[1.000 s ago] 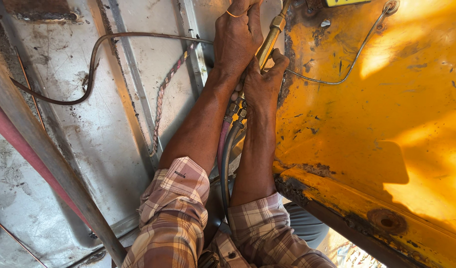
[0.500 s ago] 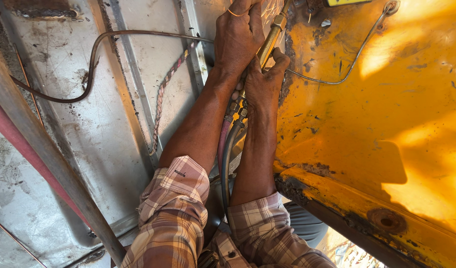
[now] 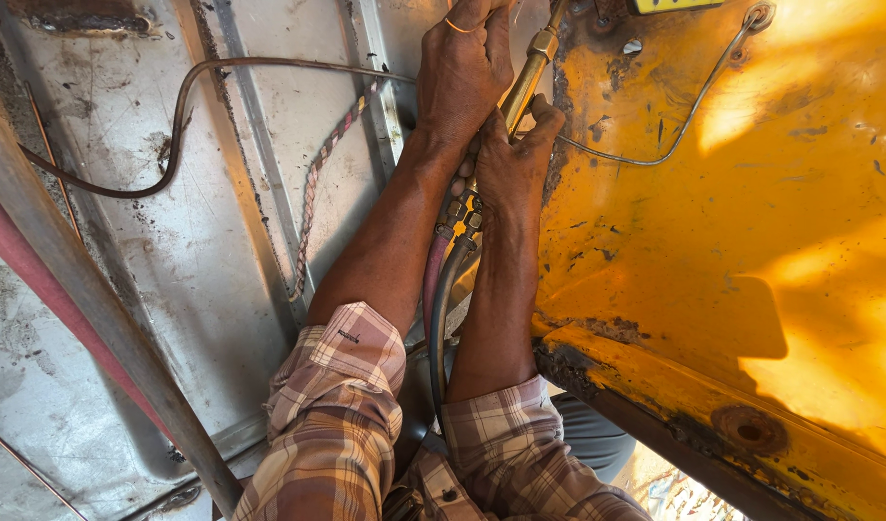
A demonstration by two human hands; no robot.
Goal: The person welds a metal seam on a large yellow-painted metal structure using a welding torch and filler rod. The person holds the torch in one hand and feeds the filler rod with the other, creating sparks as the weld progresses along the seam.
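Observation:
My left hand (image 3: 465,72) reaches up near the top edge and closes around the upper part of a brass torch (image 3: 526,80). My right hand (image 3: 512,164) grips the torch's lower handle, just below the left hand. Two hoses (image 3: 441,289), one reddish and one dark, run down from the torch base between my forearms. The torch tip passes out of view at the top edge. Both hands sit against the left edge of a rusty yellow metal panel (image 3: 751,241). A ring shows on a left-hand finger.
A dirty grey sheet-metal surface (image 3: 173,289) with ribs fills the left. A dark cable (image 3: 187,106) and a braided cord (image 3: 313,212) hang across it. A diagonal grey and red bar (image 3: 67,289) crosses the far left. A thin wire (image 3: 684,125) loops over the yellow panel.
The two hands have held the torch in much the same place; the view shifted only slightly.

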